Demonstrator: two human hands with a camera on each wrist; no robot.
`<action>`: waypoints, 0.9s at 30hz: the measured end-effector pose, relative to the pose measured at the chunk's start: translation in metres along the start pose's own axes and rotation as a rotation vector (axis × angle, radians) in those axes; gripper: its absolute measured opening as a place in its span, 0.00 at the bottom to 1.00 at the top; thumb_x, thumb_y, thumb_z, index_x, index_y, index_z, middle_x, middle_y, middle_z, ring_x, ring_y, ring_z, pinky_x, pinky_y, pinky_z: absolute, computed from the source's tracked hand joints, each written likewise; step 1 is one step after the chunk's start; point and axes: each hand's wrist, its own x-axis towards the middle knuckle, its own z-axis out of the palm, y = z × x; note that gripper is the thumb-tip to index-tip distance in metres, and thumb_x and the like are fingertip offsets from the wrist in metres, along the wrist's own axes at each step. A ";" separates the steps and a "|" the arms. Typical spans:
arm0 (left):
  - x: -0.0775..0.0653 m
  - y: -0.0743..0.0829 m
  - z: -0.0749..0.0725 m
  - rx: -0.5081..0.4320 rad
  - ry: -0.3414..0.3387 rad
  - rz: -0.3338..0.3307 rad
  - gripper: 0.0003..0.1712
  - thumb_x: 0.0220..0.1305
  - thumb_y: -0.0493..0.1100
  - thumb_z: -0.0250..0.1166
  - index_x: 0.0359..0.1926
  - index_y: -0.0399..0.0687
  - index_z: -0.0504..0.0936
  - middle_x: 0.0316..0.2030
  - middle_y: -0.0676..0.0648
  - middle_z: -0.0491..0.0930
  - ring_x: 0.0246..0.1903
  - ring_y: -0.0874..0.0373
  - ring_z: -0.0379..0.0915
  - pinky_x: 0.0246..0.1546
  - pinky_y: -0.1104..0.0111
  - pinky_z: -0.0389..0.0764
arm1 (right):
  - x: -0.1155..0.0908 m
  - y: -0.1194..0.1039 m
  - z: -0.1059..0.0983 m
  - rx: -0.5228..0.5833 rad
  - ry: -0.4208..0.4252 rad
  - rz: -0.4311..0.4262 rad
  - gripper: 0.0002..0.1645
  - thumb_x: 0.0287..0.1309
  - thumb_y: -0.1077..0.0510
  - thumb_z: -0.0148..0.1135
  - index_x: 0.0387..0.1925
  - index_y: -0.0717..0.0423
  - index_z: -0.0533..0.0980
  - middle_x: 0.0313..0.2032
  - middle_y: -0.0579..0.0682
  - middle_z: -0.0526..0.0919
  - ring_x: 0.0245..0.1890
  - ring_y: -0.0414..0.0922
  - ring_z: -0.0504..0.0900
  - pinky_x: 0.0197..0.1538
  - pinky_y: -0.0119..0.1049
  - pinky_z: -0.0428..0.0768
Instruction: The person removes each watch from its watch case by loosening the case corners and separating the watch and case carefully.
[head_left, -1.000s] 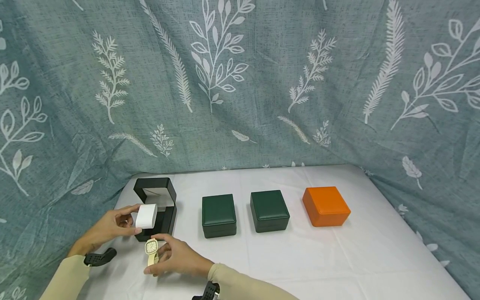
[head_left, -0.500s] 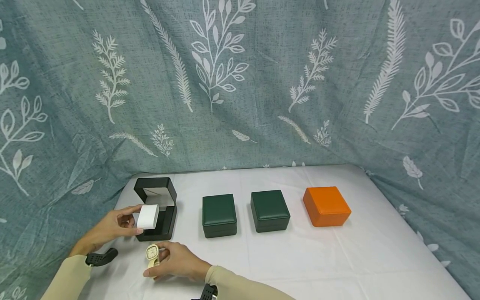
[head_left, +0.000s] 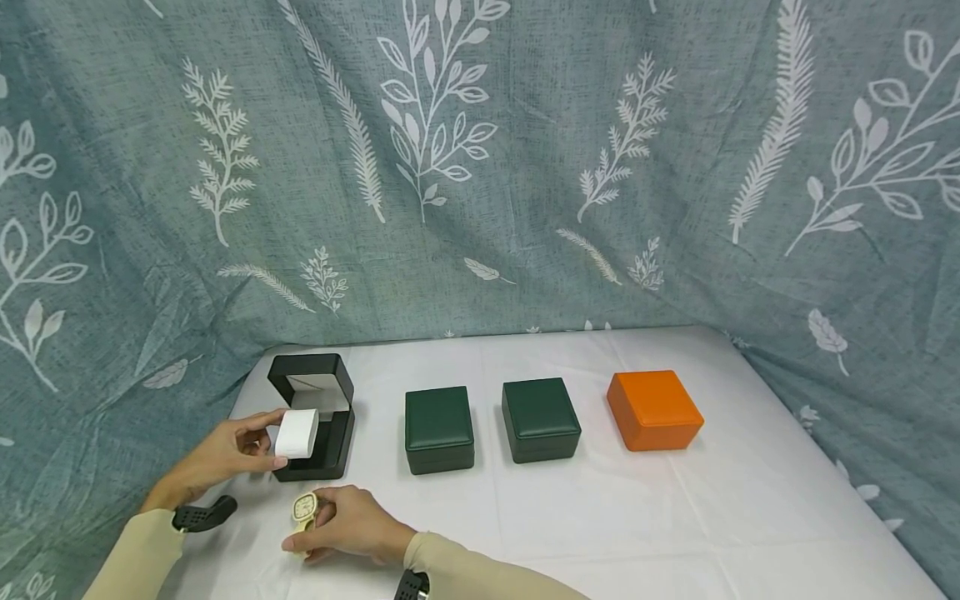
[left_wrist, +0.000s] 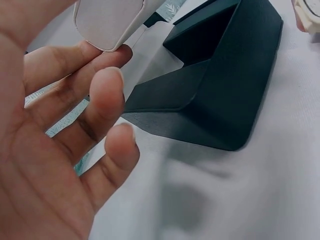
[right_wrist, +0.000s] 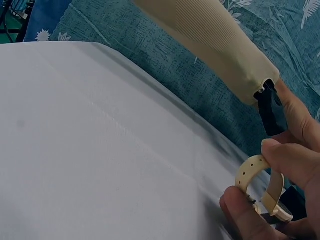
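Between thumb and fingers, my left hand pinches a white watch cushion over the front left of an open black watch box. In the left wrist view, the cushion sits at the fingertips, apart from the box. My right hand grips a cream wristwatch by its strap, just in front of the box, dial upward. The right wrist view shows the strap forming a loop between thumb and fingers. Some of the watch is hidden behind the fingers.
Two closed dark green boxes, one nearer the middle left and one beside it, stand right of the black box. Farther right is a closed orange box. A patterned teal cloth rises behind the white table.
My right hand has drawn the watch slightly back toward me, away from the cushion and box. The left hand with the cushion has shifted barely to the right. All the boxes stay put.
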 end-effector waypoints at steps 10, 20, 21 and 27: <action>-0.001 0.001 0.002 -0.004 0.000 0.006 0.47 0.61 0.37 0.76 0.76 0.31 0.62 0.32 0.46 0.73 0.29 0.60 0.70 0.28 0.64 0.74 | 0.000 -0.004 0.012 -0.052 0.115 0.043 0.31 0.51 0.61 0.81 0.56 0.67 0.80 0.22 0.48 0.86 0.23 0.50 0.89 0.31 0.36 0.85; -0.001 -0.001 0.001 0.000 0.004 0.019 0.46 0.61 0.37 0.76 0.75 0.31 0.63 0.32 0.47 0.74 0.29 0.60 0.71 0.27 0.66 0.74 | 0.001 -0.005 0.012 -0.072 0.098 0.054 0.45 0.54 0.55 0.80 0.69 0.67 0.70 0.21 0.51 0.86 0.18 0.49 0.86 0.25 0.38 0.84; 0.000 -0.001 0.001 0.001 0.006 0.020 0.46 0.60 0.37 0.76 0.75 0.32 0.64 0.32 0.47 0.74 0.29 0.60 0.71 0.27 0.66 0.74 | 0.001 -0.005 0.012 -0.084 0.099 0.050 0.45 0.54 0.55 0.80 0.69 0.66 0.70 0.21 0.50 0.86 0.17 0.48 0.86 0.25 0.38 0.84; 0.000 -0.003 0.002 0.007 0.011 0.024 0.47 0.60 0.37 0.76 0.75 0.31 0.64 0.32 0.47 0.74 0.30 0.61 0.71 0.28 0.66 0.74 | 0.000 -0.006 0.015 -0.156 0.120 0.037 0.42 0.55 0.51 0.80 0.67 0.59 0.72 0.21 0.47 0.85 0.16 0.45 0.85 0.27 0.33 0.82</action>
